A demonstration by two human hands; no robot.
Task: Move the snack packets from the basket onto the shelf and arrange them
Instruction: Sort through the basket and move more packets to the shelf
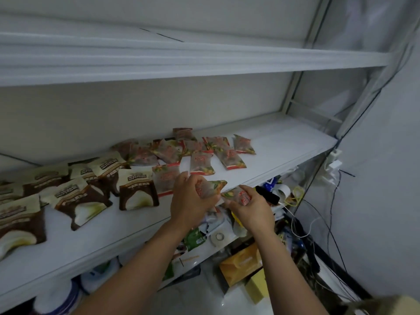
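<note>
Both my hands are raised at the front edge of the white shelf. My left hand grips a translucent red-printed snack packet just over the shelf's edge. My right hand holds a second packet of the same kind right beside it, just off the edge. Several more red-printed packets lie spread over the middle of the shelf. Several brown-and-cream packets lie to their left. The basket is not in view.
An upper shelf board runs overhead. The lower shelf carries clutter: a tape roll, a green packet, cables. A yellow box sits further down. Black and white cables hang at the right by the wall.
</note>
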